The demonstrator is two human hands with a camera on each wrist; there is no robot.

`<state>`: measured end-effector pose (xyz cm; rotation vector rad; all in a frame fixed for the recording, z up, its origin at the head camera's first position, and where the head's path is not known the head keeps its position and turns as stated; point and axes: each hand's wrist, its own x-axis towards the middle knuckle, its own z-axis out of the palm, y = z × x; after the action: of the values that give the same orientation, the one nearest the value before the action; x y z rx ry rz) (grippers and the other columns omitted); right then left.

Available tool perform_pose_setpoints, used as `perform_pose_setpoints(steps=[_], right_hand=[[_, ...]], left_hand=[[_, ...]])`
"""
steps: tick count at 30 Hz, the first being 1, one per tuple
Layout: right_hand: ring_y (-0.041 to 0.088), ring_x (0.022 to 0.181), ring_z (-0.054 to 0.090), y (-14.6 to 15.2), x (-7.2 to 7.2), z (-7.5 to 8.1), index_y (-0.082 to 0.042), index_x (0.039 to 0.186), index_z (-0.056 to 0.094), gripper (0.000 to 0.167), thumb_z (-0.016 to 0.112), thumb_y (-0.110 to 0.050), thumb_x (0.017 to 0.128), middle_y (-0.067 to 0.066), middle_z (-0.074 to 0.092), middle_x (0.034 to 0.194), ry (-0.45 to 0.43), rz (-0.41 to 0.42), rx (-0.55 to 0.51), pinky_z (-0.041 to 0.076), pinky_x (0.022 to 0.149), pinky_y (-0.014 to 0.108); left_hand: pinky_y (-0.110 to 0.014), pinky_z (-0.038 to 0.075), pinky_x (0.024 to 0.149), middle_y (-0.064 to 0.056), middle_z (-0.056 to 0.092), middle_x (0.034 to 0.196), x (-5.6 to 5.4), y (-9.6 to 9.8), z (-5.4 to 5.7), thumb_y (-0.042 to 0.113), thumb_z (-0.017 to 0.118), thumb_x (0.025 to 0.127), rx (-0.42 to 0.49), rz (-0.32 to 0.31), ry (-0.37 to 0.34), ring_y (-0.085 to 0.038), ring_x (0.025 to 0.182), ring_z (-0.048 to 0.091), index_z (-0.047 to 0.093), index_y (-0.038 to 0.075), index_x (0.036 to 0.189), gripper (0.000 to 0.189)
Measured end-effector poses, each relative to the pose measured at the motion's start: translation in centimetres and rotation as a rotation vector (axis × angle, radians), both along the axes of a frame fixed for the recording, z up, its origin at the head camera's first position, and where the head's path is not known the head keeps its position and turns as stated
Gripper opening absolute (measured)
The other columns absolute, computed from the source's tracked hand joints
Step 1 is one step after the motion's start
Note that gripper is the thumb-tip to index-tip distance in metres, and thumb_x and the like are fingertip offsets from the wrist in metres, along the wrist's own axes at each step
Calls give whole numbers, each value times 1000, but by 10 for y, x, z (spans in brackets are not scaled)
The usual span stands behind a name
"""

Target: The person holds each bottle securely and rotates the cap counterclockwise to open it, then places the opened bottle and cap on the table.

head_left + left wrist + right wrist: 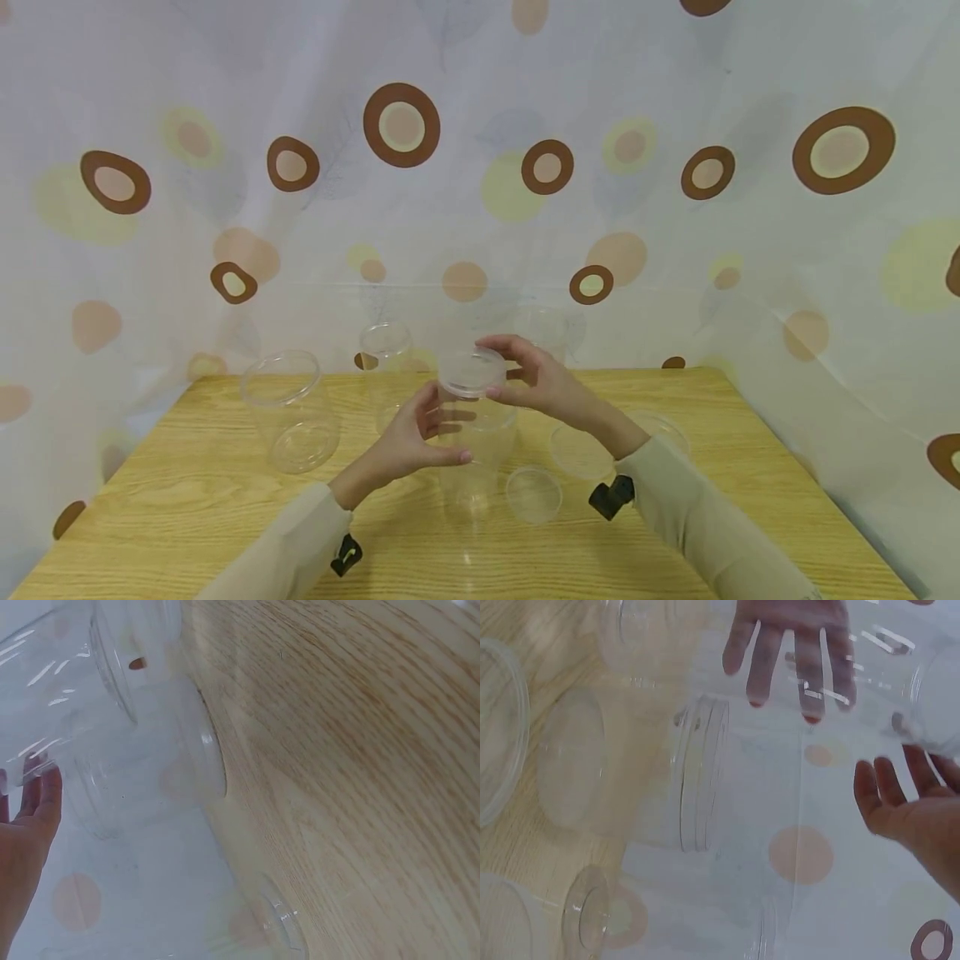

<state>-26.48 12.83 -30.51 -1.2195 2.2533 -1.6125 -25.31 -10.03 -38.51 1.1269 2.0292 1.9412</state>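
Note:
A clear plastic jar (471, 479) is held upright above the table, in front of other clear jars. My left hand (412, 437) grips its side, thumb in front and fingers behind; those fingers show through the clear wall in the right wrist view. A clear round lid (472, 372) sits at the jar's top. My right hand (536, 379) holds the lid by its edge, thumb on the near side and fingers on the far side. In the left wrist view the jar's lower end (105, 660) is off the wood. Whether the lid is fully seated, I cannot tell.
A wide open jar (281, 417) stands at left, with a tall narrow one (386, 367) nearer the middle. Another jar (637, 772) stands behind the held one. Several clear lids lie on the wooden table (420, 550), including a small lid (534, 495) and a larger lid (581, 452). Patterned sheeting (480, 233) hangs behind.

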Motion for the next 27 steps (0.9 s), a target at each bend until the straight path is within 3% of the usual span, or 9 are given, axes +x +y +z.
perform_pose_setpoints(steps=[5,11,14,20,23,27], right_hand=[[23,119,43,9,-13,2,-6,141,29,60,59,-14,89,11,37,137,-97,208,1,47,90,33],[23,123,39,9,-15,2,-9,142,26,63,59,-18,89,11,32,142,-102,253,-4,45,93,35],[23,125,37,8,-10,1,-13,142,27,64,60,-19,89,8,30,144,-43,196,-2,42,96,38],[22,123,39,-1,3,-5,-16,137,35,64,67,-28,84,6,41,138,133,-78,-3,38,97,44],[24,121,40,-6,8,-9,-14,135,37,65,69,-29,81,10,44,134,148,-165,-29,38,96,49],[25,120,42,-11,12,-11,-12,133,39,62,70,-26,81,10,46,131,157,-213,-47,38,94,55]], left_hand=[[-53,38,98,-16,42,135,1,0,2,7,76,73,-18,-31,-17,-40,119,48,29,13,137,80],[-57,35,98,-17,41,136,2,-1,3,8,76,73,-10,-40,-14,-43,120,46,28,13,138,82],[-55,36,99,-16,41,136,3,-1,3,8,76,73,-6,-29,-11,-42,120,46,28,14,139,82],[-56,36,98,-14,42,136,2,-1,0,7,76,73,6,5,8,-40,120,47,29,13,137,80],[-56,37,98,-14,42,135,1,-1,-1,7,76,73,7,21,22,-38,119,48,29,13,137,79],[-56,37,97,-12,42,135,1,-1,-1,7,76,73,3,39,27,-38,120,48,29,16,138,81]])
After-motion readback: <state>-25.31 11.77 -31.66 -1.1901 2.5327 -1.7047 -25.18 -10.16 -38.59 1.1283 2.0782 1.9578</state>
